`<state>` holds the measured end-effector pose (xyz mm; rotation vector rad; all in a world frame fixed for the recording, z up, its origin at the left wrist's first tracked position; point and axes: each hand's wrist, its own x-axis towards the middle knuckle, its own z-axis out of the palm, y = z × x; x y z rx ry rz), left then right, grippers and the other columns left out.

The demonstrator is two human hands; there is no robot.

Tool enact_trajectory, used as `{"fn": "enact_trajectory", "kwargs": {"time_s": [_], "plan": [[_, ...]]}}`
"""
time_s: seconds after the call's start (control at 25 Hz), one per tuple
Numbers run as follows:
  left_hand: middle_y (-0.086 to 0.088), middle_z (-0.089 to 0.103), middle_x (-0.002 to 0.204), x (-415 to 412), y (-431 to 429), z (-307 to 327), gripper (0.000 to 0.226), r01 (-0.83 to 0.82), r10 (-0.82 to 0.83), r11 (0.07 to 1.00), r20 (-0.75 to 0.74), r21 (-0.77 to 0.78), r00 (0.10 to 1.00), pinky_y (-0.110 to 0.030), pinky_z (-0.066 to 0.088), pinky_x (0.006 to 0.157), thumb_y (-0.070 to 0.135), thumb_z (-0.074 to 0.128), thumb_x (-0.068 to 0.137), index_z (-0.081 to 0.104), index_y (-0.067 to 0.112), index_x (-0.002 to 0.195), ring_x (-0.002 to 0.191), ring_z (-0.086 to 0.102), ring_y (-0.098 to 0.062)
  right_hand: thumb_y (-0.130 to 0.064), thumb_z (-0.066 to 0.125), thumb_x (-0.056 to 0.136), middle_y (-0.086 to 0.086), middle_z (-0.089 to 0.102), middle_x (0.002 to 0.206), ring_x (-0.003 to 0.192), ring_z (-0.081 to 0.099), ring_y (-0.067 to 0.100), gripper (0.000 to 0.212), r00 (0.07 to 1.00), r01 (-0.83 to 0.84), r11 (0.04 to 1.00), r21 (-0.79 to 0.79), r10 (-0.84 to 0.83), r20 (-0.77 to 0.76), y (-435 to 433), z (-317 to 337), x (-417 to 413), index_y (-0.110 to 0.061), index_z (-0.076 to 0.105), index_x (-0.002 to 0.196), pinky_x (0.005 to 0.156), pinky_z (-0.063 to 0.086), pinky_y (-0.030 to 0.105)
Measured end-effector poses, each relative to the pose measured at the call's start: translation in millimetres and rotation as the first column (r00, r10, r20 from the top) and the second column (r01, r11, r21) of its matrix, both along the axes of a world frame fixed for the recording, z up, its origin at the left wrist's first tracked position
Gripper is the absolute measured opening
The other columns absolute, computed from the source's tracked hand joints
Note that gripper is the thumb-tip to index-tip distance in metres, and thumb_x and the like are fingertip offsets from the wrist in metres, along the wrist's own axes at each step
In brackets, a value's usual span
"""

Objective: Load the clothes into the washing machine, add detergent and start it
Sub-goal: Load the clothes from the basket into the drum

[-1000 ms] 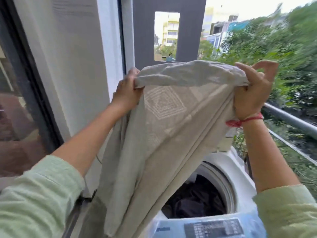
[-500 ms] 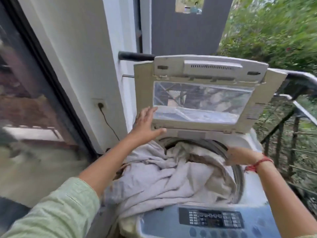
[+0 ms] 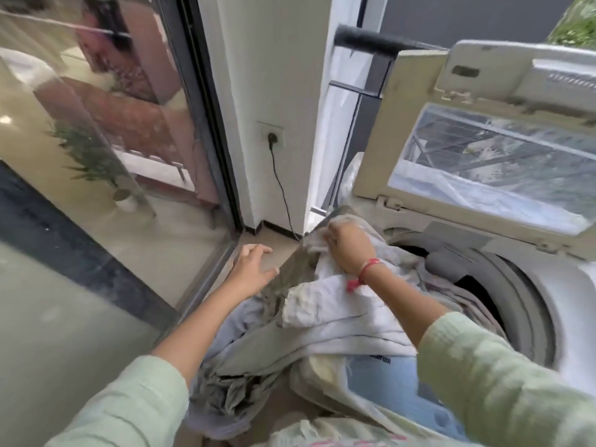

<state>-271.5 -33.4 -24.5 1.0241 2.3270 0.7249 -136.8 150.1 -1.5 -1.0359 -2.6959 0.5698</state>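
A top-loading washing machine [image 3: 535,304] stands at the right with its lid [image 3: 419,130] raised. A large pale grey cloth [image 3: 338,317] lies half in the drum and spills over the machine's left side toward the floor. My right hand [image 3: 350,250], with a red thread at the wrist, grips a bunched part of the cloth at the drum's left rim. My left hand [image 3: 253,269] hovers with fingers spread just left of the hanging cloth, holding nothing. The drum's inside is mostly hidden by fabric.
A white wall pillar [image 3: 274,91] with a socket and black cable [image 3: 280,179] stands left of the machine. A glass sliding door [image 3: 96,156] fills the left side. A dark railing bar [image 3: 364,43] runs behind the lid. The control panel is partly covered by cloth and my sleeve.
The cloth went from held up high to lying in and over the drum. My view swung left and down. My right hand crossed to the cloth's left part; my left hand left the lid.
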Motion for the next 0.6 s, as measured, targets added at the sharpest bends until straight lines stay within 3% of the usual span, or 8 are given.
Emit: {"fn": "enact_trajectory", "kwargs": {"time_s": [0.04, 0.16, 0.24, 0.28, 0.36, 0.44, 0.48, 0.6], "plan": [[-0.006, 0.033, 0.135, 4, 2, 0, 0.047, 0.015, -0.015, 0.999, 0.009, 0.037, 1.000, -0.027, 0.030, 0.102, 0.031, 0.064, 0.085, 0.048, 0.019, 0.127, 0.124, 0.041, -0.024, -0.022, 0.045, 0.094, 0.018, 0.067, 0.098, 0.096, 0.063, 0.029, 0.026, 0.956, 0.116, 0.982, -0.149, -0.151, -0.252, 12, 20, 17, -0.006, 0.064, 0.102, 0.082, 0.043, 0.037], [-0.003, 0.037, 0.132, 18, 22, 9, 0.056, 0.075, -0.084, 0.982, 0.049, 0.175, 0.995, -0.027, 0.030, 0.104, 0.046, 0.065, 0.080, 0.048, 0.023, 0.127, 0.122, 0.041, -0.017, -0.044, 0.065, 0.084, 0.006, 0.064, 0.082, 0.079, 0.065, 0.002, 0.036, 0.379, 0.180, 0.843, -0.507, -0.535, -0.755, 70, 99, 114, -0.010, 0.052, 0.086, 0.078, 0.049, 0.025], [-0.001, 0.038, 0.130, 31, 42, 17, 0.073, 0.131, -0.152, 0.967, 0.079, 0.220, 0.985, -0.026, 0.030, 0.103, 0.065, 0.060, 0.070, 0.046, 0.024, 0.129, 0.120, 0.041, -0.013, -0.066, 0.074, 0.062, 0.023, 0.067, 0.097, 0.110, 0.055, 0.043, 0.084, 0.279, 0.227, 0.801, -0.554, -0.599, -0.750, 84, 131, 178, 0.005, 0.049, 0.099, 0.099, 0.043, 0.048], [-0.001, 0.038, 0.130, 37, 51, 19, 0.076, 0.151, -0.174, 0.962, 0.080, 0.228, 0.982, -0.024, 0.028, 0.102, 0.068, 0.057, 0.068, 0.045, 0.024, 0.129, 0.119, 0.041, -0.013, -0.061, 0.073, 0.069, 0.038, 0.057, 0.113, 0.117, 0.042, 0.055, 0.094, 0.395, 0.331, 0.790, -0.517, -0.613, -0.684, 85, 140, 200, 0.019, 0.045, 0.110, 0.104, 0.033, 0.053], [-0.005, 0.038, 0.131, 44, 62, 18, 0.063, 0.168, -0.188, 0.957, 0.066, 0.235, 0.980, -0.021, 0.026, 0.101, 0.053, 0.062, 0.079, 0.045, 0.020, 0.130, 0.122, 0.041, -0.016, -0.033, 0.058, 0.090, 0.041, 0.047, 0.125, 0.120, 0.044, 0.051, 0.063, 0.758, 0.582, 0.769, -0.266, -0.631, -0.166, 98, 117, 235, 0.022, 0.046, 0.119, 0.101, 0.035, 0.046], [-0.006, 0.036, 0.133, 45, 62, 12, 0.051, 0.181, -0.185, 0.957, -0.003, 0.226, 0.983, -0.027, 0.027, 0.104, 0.039, 0.060, 0.087, 0.044, 0.019, 0.131, 0.125, 0.040, -0.021, -0.028, 0.062, 0.083, 0.022, 0.059, 0.123, 0.113, 0.056, 0.035, 0.046, 0.680, 0.549, 0.835, -0.031, -0.424, 0.598, 93, 70, 244, -0.001, 0.058, 0.120, 0.097, 0.046, 0.044], [-0.006, 0.034, 0.135, 42, 56, 7, 0.050, 0.181, -0.177, 0.965, -0.039, 0.190, 0.983, -0.032, 0.029, 0.107, 0.037, 0.058, 0.088, 0.042, 0.020, 0.133, 0.127, 0.038, -0.023, -0.032, 0.063, 0.078, 0.013, 0.062, 0.120, 0.109, 0.059, 0.029, 0.045, 0.568, 0.434, 0.901, -0.006, -0.268, 0.778, 84, 57, 232, -0.012, 0.062, 0.118, 0.093, 0.049, 0.043], [-0.002, 0.024, 0.142, 27, 16, -11, 0.055, 0.131, -0.126, 0.990, -0.096, 0.044, 0.987, -0.045, 0.030, 0.109, 0.034, 0.056, 0.089, 0.034, 0.023, 0.138, 0.131, 0.032, -0.025, -0.041, 0.057, 0.084, 0.004, 0.053, 0.129, 0.115, 0.054, 0.028, 0.045, 0.815, 0.014, 0.992, 0.129, -0.086, 0.574, 52, 28, 145, -0.027, 0.054, 0.126, 0.096, 0.045, 0.040]]}}
